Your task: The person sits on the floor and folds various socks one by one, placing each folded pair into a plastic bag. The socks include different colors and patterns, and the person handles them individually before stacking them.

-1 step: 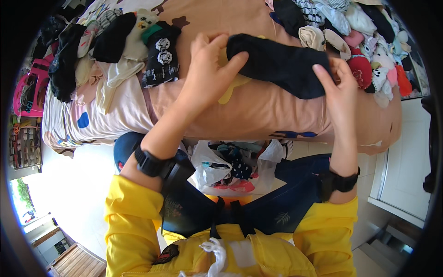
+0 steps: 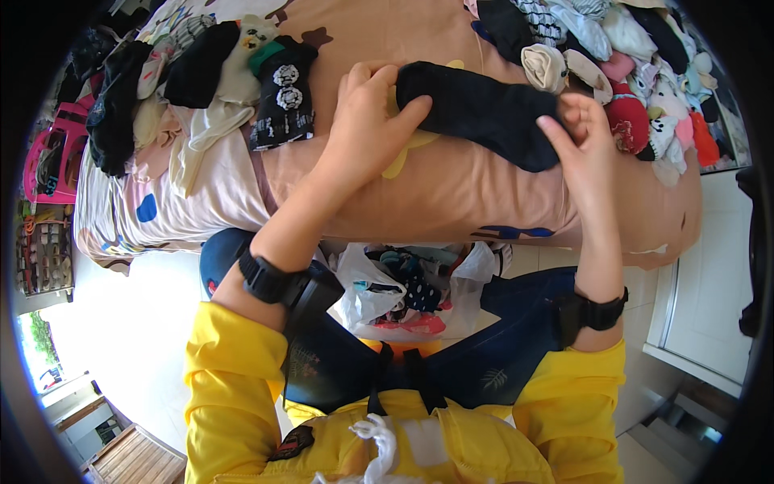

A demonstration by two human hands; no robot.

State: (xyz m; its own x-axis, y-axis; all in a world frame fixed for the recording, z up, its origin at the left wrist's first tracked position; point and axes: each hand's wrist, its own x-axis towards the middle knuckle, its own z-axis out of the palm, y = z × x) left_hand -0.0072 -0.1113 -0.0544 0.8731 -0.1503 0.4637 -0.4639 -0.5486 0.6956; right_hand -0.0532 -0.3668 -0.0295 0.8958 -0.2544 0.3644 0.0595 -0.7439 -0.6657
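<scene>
A black sock (image 2: 484,113) is stretched sideways above the front part of the bed. My left hand (image 2: 375,113) pinches its left end, with the thumb on top and the fingers mostly behind the cloth. At the other end, the thumb of my right hand (image 2: 584,133) lies on the sock's edge and the fingers curl in beside it. To the left, a row of laid-out socks includes a dark pair with white rosettes (image 2: 287,87) and a plain black sock (image 2: 201,68). A rolled beige sock (image 2: 543,68) sits just beyond my right hand.
A mixed heap of socks (image 2: 637,81) covers the bed's right side. Below the bed (image 2: 451,202) edge, between my knees, stands a white plastic bag (image 2: 363,282) of clothes. A pink plastic chair (image 2: 60,149) is at far left, a white cabinet (image 2: 709,266) at right.
My right hand's fingers have shifted slightly at the sock's right end, which now reaches less far to the right. My left hand keeps its grip nearly in place.
</scene>
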